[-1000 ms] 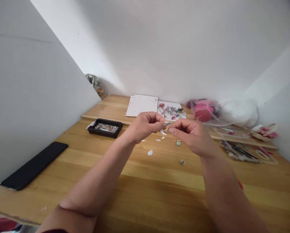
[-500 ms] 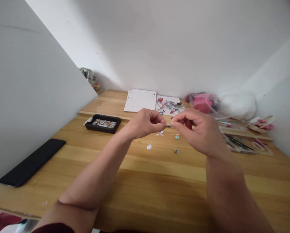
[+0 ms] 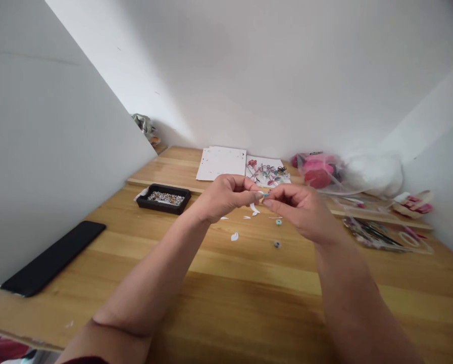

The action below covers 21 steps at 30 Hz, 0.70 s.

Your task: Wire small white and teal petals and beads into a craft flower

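Above the middle of the table, my left hand (image 3: 236, 198) pinches a small white piece (image 3: 261, 194) between thumb and fingertips. My right hand (image 3: 304, 210) is closed at its fingertips on a thin blue strand (image 3: 266, 195) that meets the white piece. The fingers hide most of both, so their exact kind is unclear. Under the hands lie white leaf-shaped cutouts, one of them a curved leaf cutout (image 3: 234, 236). A small teal spool (image 3: 279, 222) and a grey spool (image 3: 277, 244) rest below my right hand.
A black tray (image 3: 161, 210) of beads stands left, beyond a long black flat object (image 3: 55, 258). White sheets (image 3: 222, 164) and coloured wire-like flowers (image 3: 267, 173) lie at the back. Plastic bags (image 3: 370, 174) and a tool pack (image 3: 378, 237) are at right.
The view has tilted up slightly. My fingertips have come closer together, with the right hand lower, and the white piece and blue strand now show between them.
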### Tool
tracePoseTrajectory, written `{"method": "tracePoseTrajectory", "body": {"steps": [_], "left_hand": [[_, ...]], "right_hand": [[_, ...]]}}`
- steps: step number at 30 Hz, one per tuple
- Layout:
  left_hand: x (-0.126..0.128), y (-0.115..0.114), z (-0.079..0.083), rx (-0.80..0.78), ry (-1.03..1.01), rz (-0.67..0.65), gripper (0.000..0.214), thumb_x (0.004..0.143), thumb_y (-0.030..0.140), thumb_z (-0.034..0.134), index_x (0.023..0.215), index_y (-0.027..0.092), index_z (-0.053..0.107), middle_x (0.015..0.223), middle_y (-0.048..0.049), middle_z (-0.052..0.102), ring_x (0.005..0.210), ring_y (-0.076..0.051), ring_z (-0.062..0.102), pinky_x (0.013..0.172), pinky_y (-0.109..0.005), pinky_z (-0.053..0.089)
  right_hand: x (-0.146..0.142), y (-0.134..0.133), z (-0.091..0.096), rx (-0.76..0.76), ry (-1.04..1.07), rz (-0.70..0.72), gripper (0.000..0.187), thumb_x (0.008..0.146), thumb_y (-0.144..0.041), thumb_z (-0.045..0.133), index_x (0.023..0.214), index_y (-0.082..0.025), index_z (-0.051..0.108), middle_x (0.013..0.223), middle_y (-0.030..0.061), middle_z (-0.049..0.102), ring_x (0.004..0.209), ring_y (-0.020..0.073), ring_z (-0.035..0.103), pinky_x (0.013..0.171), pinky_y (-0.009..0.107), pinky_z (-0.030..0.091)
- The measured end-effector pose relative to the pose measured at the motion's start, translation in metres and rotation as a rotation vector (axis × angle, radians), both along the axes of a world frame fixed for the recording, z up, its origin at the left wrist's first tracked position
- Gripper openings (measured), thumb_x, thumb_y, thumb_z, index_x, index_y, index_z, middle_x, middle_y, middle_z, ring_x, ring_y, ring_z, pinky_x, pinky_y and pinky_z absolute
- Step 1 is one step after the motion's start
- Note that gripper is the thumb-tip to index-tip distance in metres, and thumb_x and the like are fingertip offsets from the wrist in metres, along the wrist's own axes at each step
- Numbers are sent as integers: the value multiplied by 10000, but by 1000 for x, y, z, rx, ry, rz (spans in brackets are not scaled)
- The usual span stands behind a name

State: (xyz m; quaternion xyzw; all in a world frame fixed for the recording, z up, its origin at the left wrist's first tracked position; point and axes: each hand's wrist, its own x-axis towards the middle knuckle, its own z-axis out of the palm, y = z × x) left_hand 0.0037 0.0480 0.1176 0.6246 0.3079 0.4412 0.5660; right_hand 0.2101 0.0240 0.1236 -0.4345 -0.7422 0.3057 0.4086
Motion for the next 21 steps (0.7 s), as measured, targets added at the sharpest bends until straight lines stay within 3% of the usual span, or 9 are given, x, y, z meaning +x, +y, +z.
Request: {"method": "tracePoseTrajectory", "body": {"steps": [6,16,21], "left_hand": [[1,1,-1,7,-54,60,211,719,299,813,745,147,667,666,-3,675,616,-88,548,613,-240,394],[2,3,-3,-16,-64,47,210,726,289,814,748,139,667,665,9,663,606,-72,540,613,-230,402],[3,1,-4,61,86,130,178,740,284,787,754,143,679,678,-5,653,585,-78,521,551,-227,367]], "right_hand": [[-8,-13,6,87,-64,-54,160,878,-326,694,798,-191,722,734,16,650,570,105,421,511,279,303],[-16,-25,15,262,-150,-106,105,870,-221,667,789,-206,731,663,-12,620,527,99,436,489,273,321],[-16,-29,18,391,-261,-148,113,854,-162,650,777,-220,708,656,-12,612,573,118,479,559,290,360]]}}
